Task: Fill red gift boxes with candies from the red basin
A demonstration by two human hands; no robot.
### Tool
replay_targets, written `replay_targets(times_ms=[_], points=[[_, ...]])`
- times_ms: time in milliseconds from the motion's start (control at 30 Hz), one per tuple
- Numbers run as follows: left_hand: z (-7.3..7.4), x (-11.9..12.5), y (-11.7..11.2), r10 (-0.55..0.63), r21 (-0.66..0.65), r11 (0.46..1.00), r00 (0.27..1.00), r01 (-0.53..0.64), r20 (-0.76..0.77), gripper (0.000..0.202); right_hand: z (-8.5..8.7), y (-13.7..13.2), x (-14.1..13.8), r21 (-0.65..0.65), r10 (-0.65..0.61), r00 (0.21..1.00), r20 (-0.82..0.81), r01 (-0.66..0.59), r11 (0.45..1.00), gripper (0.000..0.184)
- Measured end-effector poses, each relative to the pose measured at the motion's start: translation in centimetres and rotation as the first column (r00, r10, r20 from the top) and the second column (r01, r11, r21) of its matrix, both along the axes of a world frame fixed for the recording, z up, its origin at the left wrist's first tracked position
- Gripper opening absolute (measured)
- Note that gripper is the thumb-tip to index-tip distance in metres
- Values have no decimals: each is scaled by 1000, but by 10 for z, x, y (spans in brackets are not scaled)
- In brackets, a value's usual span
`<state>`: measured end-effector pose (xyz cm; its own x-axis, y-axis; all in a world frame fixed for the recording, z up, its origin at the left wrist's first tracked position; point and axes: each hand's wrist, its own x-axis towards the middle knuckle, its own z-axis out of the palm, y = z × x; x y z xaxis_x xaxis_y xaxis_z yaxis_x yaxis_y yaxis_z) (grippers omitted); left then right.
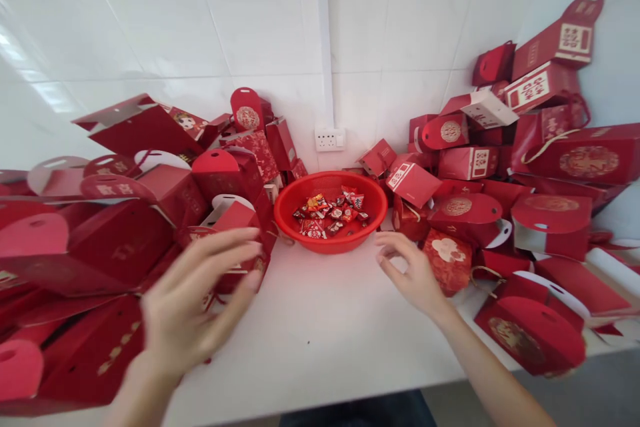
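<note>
My left hand [200,300] is raised in front of the left heap of red gift boxes [165,193]. Its fingers are apart, and nothing shows in them; it is somewhat blurred. To the right, my right hand [410,273] hovers over the white table [330,320], fingers loosely curved and apart from the thumb, holding nothing. It is near the rim of a red plastic basket [330,245] and beside a red box with a pale flower-shaped print [447,257]. Several wrapped candies [335,212] lie in the basket, which stands between and beyond my hands.
A second tall heap of red gift boxes [465,213] fills the right side, some with cord handles. At the back, a wall socket [330,140] sits on the white tiled wall [265,27]. The table's front edge runs below my hands.
</note>
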<state>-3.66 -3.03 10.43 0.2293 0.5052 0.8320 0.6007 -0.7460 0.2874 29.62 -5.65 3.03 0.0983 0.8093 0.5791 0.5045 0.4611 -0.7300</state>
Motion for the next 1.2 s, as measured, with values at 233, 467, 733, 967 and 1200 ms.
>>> replay_targets(times_ms=[233, 467, 733, 967, 1200], points=[[-59, 102, 43, -530, -109, 847, 842, 520, -98, 20, 87, 41, 57, 122, -520, 826, 218, 506, 854, 43], [-125, 125, 54, -537, -166, 821, 837, 547, 105, 17, 98, 105, 57, 20, -440, 518, 734, 631, 776, 99], [-131, 120, 50, -566, -260, 767, 809, 587, 156, 21, 82, 120, 72, 127, -505, 405, 762, 672, 730, 88], [-132, 118, 53, -576, -292, 752, 804, 591, 148, 23, 134, 91, 84, 113, -655, 565, 501, 708, 697, 78], [-123, 111, 59, -491, -276, 792, 837, 545, 244, 20, 101, 28, 30, 37, -77, 959, -274, 90, 995, 69]])
